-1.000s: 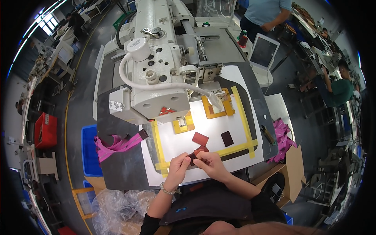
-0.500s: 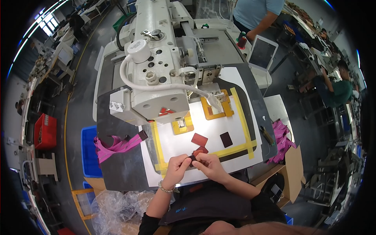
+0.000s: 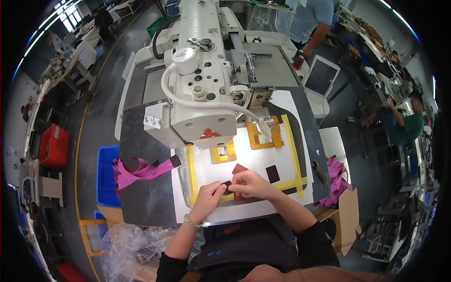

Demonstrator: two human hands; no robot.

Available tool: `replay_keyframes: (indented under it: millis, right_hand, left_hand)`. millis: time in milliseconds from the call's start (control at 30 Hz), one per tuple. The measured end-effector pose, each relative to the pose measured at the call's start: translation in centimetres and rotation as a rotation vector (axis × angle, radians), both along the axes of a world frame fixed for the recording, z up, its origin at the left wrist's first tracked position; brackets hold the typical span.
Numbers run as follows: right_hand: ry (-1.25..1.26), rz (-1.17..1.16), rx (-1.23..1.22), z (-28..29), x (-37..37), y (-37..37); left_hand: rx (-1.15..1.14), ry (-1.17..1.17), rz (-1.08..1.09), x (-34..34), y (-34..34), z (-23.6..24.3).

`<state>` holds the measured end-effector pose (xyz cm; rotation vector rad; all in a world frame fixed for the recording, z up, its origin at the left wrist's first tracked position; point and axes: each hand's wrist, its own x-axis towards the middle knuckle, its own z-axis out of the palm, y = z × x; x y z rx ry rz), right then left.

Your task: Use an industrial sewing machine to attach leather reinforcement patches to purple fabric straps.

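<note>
Pinched in my left hand (image 3: pixel 208 200) is a small dark patch (image 3: pixel 227 185); my right hand (image 3: pixel 250 187) has its fingers on the same patch, closed. A red patch (image 3: pixel 239 167) lies partly behind my right hand, and another red piece (image 3: pixel 238 196) shows beneath it. A dark rectangular patch (image 3: pixel 273 173) lies to the right on the white, yellow-taped board (image 3: pixel 197 169). Beyond are a small yellow clamp frame (image 3: pixel 221 159) and a larger one (image 3: pixel 257 144), beside the white sewing machine head (image 3: pixel 197 117).
Magenta straps (image 3: pixel 131 176) lie left on the dark tabletop, beside a blue bin (image 3: pixel 109 160). More magenta pieces (image 3: pixel 334 181) hang at right near a cardboard box (image 3: pixel 346 225). A screen (image 3: pixel 319 77) and a person in light blue (image 3: pixel 307 26) are behind; another person (image 3: pixel 408 122) sits far right.
My right hand has moved up over the red pieces, hiding more of them, and both hands still grip the dark patch. The whole view has shifted, the machine appearing lower and further right.
</note>
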<state>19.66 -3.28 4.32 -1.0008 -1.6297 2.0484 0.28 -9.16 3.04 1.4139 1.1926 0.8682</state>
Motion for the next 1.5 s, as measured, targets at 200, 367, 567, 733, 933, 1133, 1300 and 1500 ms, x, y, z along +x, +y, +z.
replay_keyframes:
  millis: [200, 367, 567, 733, 933, 1133, 1300, 1500]
  right_hand:
    - [-0.087, -0.268, 0.209, -2.5, -2.3, 7.0]
    - [-0.306, -0.189, 0.255, -2.3, -3.1, 9.4]
    - [-0.363, -0.193, 0.272, -2.4, -3.4, 9.8]
    - [-0.430, -0.159, 0.317, -1.8, -3.4, 9.8]
    - [-0.439, -0.104, 0.629, -2.1, -2.1, 9.3]
    - [-0.200, -0.067, 1.377, -3.5, 0.3, 8.2]
    - [-0.183, 0.061, 1.514, -3.1, 0.7, 8.1]
    - [-0.205, 0.053, 1.464, -3.4, 0.9, 8.1]
  left_hand:
    - [0.513, 0.425, 0.234, 0.7, 2.9, -0.9]
    - [0.594, 0.596, 0.246, 0.6, 4.1, -1.7]
    - [0.513, 0.771, 0.177, 0.9, 4.5, -1.6]
    - [0.533, 0.995, 0.175, 1.9, 4.5, -2.1]
    - [0.743, 0.996, 0.041, -0.1, 5.8, -3.0]
    - [0.787, 0.954, -0.057, -1.7, 6.6, -2.8]
    - [0.774, 0.894, -0.069, -2.3, 6.7, -2.9]
    - [0.708, 0.847, -0.107, -2.6, 6.9, -2.4]
